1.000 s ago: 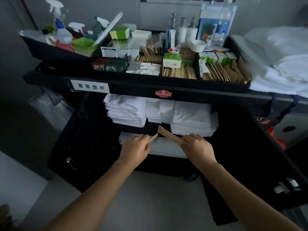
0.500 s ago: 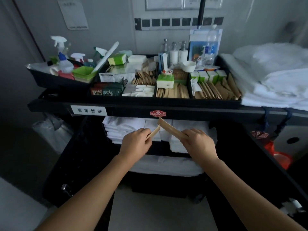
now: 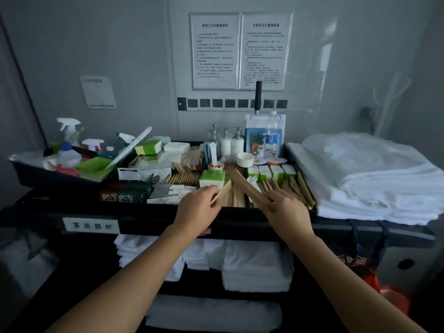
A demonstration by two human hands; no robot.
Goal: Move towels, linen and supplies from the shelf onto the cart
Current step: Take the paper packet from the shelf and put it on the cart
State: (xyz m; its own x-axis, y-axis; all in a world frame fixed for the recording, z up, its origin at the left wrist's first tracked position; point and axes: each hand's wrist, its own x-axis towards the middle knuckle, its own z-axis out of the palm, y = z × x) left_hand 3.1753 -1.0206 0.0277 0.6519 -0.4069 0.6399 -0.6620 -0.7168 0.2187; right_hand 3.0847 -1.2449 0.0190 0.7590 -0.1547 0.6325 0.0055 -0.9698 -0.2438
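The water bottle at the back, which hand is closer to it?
Right. The right hand is below the water bottle, slightly right; the left hand is farther off to its lower left.

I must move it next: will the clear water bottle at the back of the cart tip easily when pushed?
Probably yes: the water bottle stands tall and narrow. It looks fairly full, so likely heavy for its size. Its smooth plastic may slip.

Cart [image 3: 240, 224] label [image 3: 92, 226]: "客房部 8F".
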